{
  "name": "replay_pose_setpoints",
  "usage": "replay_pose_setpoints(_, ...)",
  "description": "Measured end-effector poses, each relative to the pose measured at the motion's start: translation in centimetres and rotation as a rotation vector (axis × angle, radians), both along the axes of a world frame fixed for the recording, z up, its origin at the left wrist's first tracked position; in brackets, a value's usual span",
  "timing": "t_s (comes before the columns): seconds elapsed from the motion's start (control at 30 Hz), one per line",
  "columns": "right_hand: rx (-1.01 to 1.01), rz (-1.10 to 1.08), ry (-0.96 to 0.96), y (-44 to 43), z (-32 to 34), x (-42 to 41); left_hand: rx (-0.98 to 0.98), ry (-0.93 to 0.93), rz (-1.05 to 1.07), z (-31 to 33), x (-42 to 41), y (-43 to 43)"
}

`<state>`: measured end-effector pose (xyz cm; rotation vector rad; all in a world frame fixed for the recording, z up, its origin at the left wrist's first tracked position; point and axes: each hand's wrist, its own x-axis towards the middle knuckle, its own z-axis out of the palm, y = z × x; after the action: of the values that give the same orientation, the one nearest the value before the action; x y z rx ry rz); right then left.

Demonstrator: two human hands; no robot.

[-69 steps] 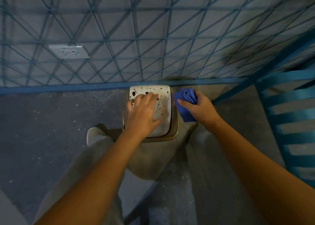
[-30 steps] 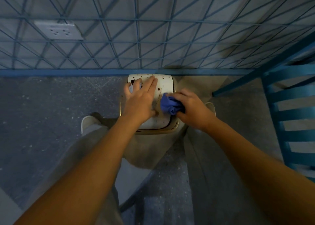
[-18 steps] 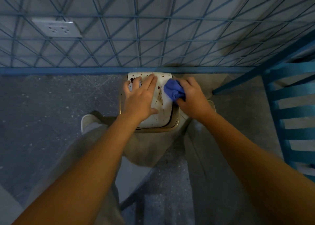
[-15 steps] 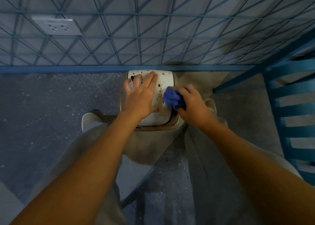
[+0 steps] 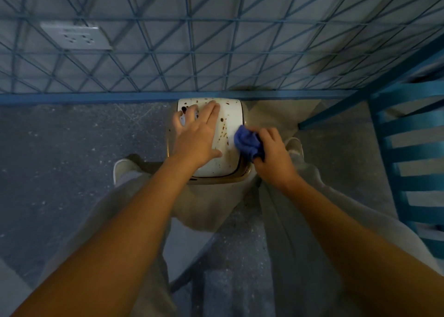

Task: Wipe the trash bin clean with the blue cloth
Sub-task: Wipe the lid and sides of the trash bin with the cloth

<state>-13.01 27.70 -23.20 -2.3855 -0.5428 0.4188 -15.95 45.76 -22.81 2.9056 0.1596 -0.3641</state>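
Observation:
A small trash bin [image 5: 229, 114] with a white lid, speckled with brown stains, stands on the floor against the wall, seen from above. My left hand [image 5: 197, 136] lies flat on the left half of the lid, fingers spread. My right hand [image 5: 272, 153] grips a bunched blue cloth [image 5: 247, 143] and presses it on the lid's right edge, about halfway down. Brown streaks run down the lid between the two hands.
A blue wire grid [image 5: 216, 52] covers the wall behind the bin, with a white socket [image 5: 77, 36] at upper left. A blue slatted chair [image 5: 413, 153] stands to the right. My legs and shoes flank the bin on the grey floor [image 5: 60, 148].
My right hand has rubbed the blue cloth up and down along the lid's right side, and now sits lower on it. My left hand stays flat on the lid.

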Motion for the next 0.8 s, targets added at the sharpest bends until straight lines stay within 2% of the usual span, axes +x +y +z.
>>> replay_pose_setpoints(0.13, -0.053, 0.137, -0.013, -0.9, -0.1, -0.8, 0.004, -0.004, 0.004, 0.0, 0.0, -0.1)
replay_pose_setpoints(0.33, -0.021, 0.003, -0.027, 0.4, 1.0, 2.4, -0.013, 0.002, 0.0, 0.2, 0.0, 0.0)
replay_pose_setpoints(0.5, -0.014, -0.042, -0.003, 0.2, -0.1, -0.5, -0.008, 0.0, 0.002, 0.1, 0.0, 0.0)
replay_pose_setpoints(0.7, -0.103, 0.175, 0.043, -1.0, -0.9, -3.7, 0.0, -0.006, 0.003, -0.1, 0.0, 0.0)
replay_pose_setpoints(0.8, -0.119, 0.175, -0.039, -0.6, -0.3, -2.4, -0.014, -0.008, 0.0, -0.1, 0.0, 0.0)
